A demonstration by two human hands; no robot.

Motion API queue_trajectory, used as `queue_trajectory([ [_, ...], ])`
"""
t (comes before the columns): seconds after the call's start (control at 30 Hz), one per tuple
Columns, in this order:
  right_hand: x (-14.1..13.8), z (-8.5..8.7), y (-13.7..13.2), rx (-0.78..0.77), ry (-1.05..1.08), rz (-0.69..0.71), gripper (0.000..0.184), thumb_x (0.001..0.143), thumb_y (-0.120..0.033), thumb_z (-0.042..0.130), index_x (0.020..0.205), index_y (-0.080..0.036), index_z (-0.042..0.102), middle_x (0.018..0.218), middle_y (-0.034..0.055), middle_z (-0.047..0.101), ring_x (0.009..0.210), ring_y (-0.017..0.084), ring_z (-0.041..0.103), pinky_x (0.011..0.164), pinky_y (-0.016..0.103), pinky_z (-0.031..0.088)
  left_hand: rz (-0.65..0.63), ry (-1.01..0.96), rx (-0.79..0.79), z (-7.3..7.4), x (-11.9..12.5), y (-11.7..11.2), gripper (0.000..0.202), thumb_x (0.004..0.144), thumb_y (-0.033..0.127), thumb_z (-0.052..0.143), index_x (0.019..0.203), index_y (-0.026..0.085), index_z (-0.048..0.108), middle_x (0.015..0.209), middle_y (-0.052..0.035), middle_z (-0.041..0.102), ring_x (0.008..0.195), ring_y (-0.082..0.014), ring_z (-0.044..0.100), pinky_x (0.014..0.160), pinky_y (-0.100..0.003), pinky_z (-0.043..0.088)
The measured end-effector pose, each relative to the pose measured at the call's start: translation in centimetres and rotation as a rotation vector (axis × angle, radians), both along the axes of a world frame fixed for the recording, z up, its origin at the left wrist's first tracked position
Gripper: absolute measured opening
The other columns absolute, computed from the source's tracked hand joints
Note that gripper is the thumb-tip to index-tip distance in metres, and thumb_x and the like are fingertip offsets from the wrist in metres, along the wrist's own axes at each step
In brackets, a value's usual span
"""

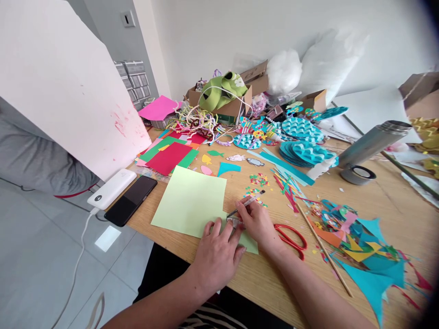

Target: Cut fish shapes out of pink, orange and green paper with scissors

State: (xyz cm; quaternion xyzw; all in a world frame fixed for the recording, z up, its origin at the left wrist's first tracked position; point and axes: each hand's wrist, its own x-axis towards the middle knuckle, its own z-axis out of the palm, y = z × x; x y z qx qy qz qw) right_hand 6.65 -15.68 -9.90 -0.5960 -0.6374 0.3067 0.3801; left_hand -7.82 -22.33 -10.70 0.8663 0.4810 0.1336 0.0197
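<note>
My left hand point(219, 253) lies flat with spread fingers on a pale green sheet of paper point(187, 196) near the table's front edge. Its fingertips touch a small grey-and-white paper cutout point(233, 221), partly hidden by both hands. My right hand point(259, 224) grips a slim pen point(253, 199), tilted, with its dark tip down beside the cutout. A pale green part point(249, 243) reaches out to the right beneath my hands. Red-handled scissors point(291, 240) lie just right of my right wrist, their blades mostly hidden.
A black phone point(131, 201) and a white power bank point(111, 187) lie along the left edge. Coloured scraps point(368, 249) and a wooden stick point(324, 249) are to the right. A metal flask point(375, 141), a tape roll point(358, 174) and blue wavy discs point(302, 130) stand further back.
</note>
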Motion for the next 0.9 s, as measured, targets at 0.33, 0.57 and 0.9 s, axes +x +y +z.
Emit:
queue_trajectory([
  [0.33, -0.14, -0.03, 0.19, 0.01, 0.005, -0.012, 0.03, 0.089, -0.043, 0.043, 0.071, -0.02, 0.051, 0.055, 0.0008, 0.057, 0.047, 0.015, 0.052, 0.048, 0.026, 0.039, -0.002, 0.002, -0.008, -0.12, -0.01, 0.05, 0.047, 0.094, 0.04, 0.042, 0.138, 0.023, 0.045, 0.133, -0.0072, 0.051, 0.12, -0.031, 0.042, 0.099, -0.052, 0.037],
  [0.57, -0.35, 0.23, 0.12, 0.026, -0.013, 0.004, 0.03, 0.09, -0.042, 0.042, 0.07, -0.021, 0.048, 0.054, -0.0006, 0.053, 0.046, 0.014, 0.049, 0.046, 0.025, 0.036, -0.001, 0.009, -0.009, -0.03, 0.0, 0.05, 0.046, 0.094, 0.04, 0.044, 0.137, 0.024, 0.046, 0.132, -0.007, 0.052, 0.12, -0.03, 0.042, 0.099, -0.051, 0.038],
  [0.9, -0.68, 0.81, 0.16, 0.039, -0.122, 0.028, 0.028, 0.09, -0.039, 0.04, 0.07, -0.021, 0.048, 0.057, 0.001, 0.055, 0.047, 0.015, 0.05, 0.047, 0.026, 0.036, -0.008, 0.003, -0.015, 0.03, -0.1, 0.07, 0.043, 0.093, 0.04, 0.045, 0.132, 0.024, 0.05, 0.135, -0.0059, 0.051, 0.119, -0.0295, 0.042, 0.098, -0.051, 0.038],
])
